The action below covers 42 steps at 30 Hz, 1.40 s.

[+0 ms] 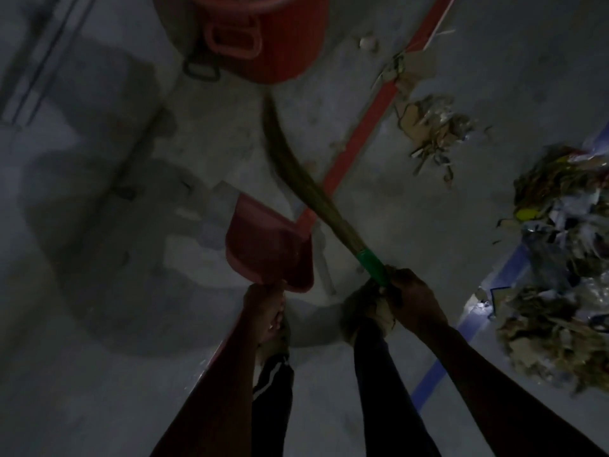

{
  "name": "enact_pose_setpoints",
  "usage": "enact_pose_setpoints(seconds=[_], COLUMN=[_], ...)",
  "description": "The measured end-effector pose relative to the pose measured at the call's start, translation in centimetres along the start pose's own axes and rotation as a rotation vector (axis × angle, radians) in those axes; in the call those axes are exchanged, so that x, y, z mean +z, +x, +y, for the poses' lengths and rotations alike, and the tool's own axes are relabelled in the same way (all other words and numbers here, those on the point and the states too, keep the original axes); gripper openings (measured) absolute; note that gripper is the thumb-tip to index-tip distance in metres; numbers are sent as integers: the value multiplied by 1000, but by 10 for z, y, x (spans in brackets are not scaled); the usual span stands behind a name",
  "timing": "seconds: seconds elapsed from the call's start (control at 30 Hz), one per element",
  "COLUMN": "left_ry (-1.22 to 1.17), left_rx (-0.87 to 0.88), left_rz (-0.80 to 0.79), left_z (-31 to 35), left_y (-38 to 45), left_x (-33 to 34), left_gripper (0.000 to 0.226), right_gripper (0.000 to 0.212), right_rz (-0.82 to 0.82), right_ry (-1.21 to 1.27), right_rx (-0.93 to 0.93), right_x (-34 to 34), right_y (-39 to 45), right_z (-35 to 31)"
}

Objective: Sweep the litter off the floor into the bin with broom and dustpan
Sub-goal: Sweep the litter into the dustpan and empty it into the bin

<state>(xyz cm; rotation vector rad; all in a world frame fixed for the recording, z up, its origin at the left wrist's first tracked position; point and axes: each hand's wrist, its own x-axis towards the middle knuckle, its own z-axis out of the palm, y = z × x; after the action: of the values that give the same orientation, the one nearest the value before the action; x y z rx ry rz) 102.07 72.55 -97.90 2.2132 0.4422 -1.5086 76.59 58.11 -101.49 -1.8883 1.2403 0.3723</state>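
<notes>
Low over the floor (99,324), the right hand (412,298) wraps its grip round the green sleeve of the broom (296,173), whose soft, light bristles trail toward the red bin (283,44). Beside it the left hand (265,311) clamps the handle of the red dustpan (267,249), stiff and light, best held there. Loose litter (560,265), papery and easily scattered, lies heaped along the floor's right edge. No writing is legible.
</notes>
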Motion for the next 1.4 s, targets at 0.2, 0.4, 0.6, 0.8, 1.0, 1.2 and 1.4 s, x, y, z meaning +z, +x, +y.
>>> enact_pose_setpoints(seconds=[0.2,0.4,0.6,0.8,1.0,1.2,1.4], left_ry=[-20,-15,-113,-116,14,181,163], left_rx=[-6,65,79,126,176,330,387], left_rz=[-2,61,22,21,-5,12,-89], left_z=[-54,-72,-83,-85,-76,-26,14], left_y=[2,-4,-9,-9,4,7,-8], left_x=[-65,-122,-137,-120,-78,-26,35], left_gripper=[36,38,41,38,41,50,49], right_gripper=[39,36,45,46,49,41,36], right_rz=[12,231,217,-56,19,171,238], right_ry=[54,12,-21,-205,-273,-85,135], right_rx=[305,363,132,-20,153,403,583], right_x=[52,79,93,95,43,-15,-38], right_y=[-28,-51,-55,-33,2,27,18], right_z=[-31,-55,-84,-79,-48,0,61])
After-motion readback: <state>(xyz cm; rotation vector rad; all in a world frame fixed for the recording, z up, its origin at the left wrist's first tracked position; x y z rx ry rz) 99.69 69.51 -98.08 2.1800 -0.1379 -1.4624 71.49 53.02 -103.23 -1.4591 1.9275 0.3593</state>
